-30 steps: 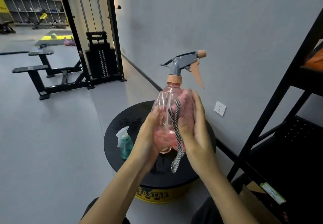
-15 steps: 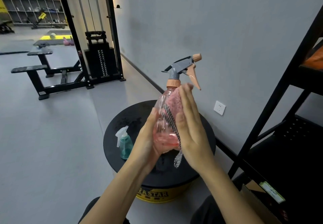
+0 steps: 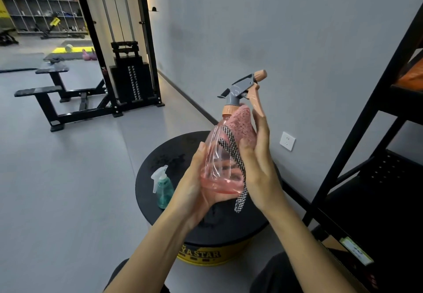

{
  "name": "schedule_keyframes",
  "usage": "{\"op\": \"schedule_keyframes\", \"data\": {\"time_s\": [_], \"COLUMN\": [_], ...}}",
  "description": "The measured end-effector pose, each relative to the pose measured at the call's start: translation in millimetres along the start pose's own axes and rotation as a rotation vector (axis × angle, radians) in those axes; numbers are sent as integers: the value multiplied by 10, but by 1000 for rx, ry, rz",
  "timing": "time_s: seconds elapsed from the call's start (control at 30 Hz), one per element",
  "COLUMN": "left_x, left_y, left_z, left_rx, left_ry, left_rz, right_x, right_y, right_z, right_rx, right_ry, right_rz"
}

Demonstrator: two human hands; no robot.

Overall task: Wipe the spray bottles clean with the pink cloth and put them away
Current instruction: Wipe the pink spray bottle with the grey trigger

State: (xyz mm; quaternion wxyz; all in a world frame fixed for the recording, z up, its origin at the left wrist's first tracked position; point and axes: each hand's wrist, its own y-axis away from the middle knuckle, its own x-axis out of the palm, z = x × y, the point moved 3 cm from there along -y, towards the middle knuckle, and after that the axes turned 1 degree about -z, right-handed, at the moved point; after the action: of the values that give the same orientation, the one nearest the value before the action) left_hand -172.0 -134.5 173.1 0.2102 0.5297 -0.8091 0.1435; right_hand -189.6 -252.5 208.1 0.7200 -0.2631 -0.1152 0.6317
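Note:
A clear pink spray bottle (image 3: 216, 162) with a grey and peach trigger head is held upright above the round stool. My left hand (image 3: 194, 187) cups its base from below and the left side. My right hand (image 3: 258, 162) presses the pink cloth (image 3: 241, 124) flat against the bottle's right side, up near the neck. The cloth's black-and-white checked edge hangs down past the base. A small teal spray bottle (image 3: 163, 188) with a white trigger stands on the stool, left of my left wrist.
The round black stool (image 3: 174, 153) with a yellow side stands below my hands. A black metal rack (image 3: 366, 132) rises at the right, against the grey wall. A cable weight machine (image 3: 128, 68) and benches (image 3: 52, 93) stand far left.
My right hand slid the pink cloth up the bottle's side, from its lower body to just under the neck. The bottle tilted slightly right. My left hand kept its hold on the base.

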Motion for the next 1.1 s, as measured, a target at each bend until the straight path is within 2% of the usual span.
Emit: {"op": "schedule_keyframes", "data": {"time_s": [0.2, 0.53, 0.67, 0.8, 0.93, 1.1], "left_x": [-71, -17, -51, -28, -46, -12], "left_y": [-50, 18, 0, 22, -3, 7], "left_z": [-84, 22, -49, -99, -54, -23], "left_rx": [18, -14, 25, 27, 27, 0], "left_ry": [76, 39, 0, -16, -92, 16], "left_rz": [-7, -12, -15, 15, -52, 43], "right_x": [180, 13, 92, 164, 157, -11], "right_y": [423, 17, 194, 412, 351, 0], "right_z": [-125, 26, -22, -103, -85, 29], "right_rx": [-72, -41, -81, -74, -35, -16], "right_ry": [165, 85, 106, 90, 72, 26], "right_rz": [66, 54, 85, 33, 8, 10]}}
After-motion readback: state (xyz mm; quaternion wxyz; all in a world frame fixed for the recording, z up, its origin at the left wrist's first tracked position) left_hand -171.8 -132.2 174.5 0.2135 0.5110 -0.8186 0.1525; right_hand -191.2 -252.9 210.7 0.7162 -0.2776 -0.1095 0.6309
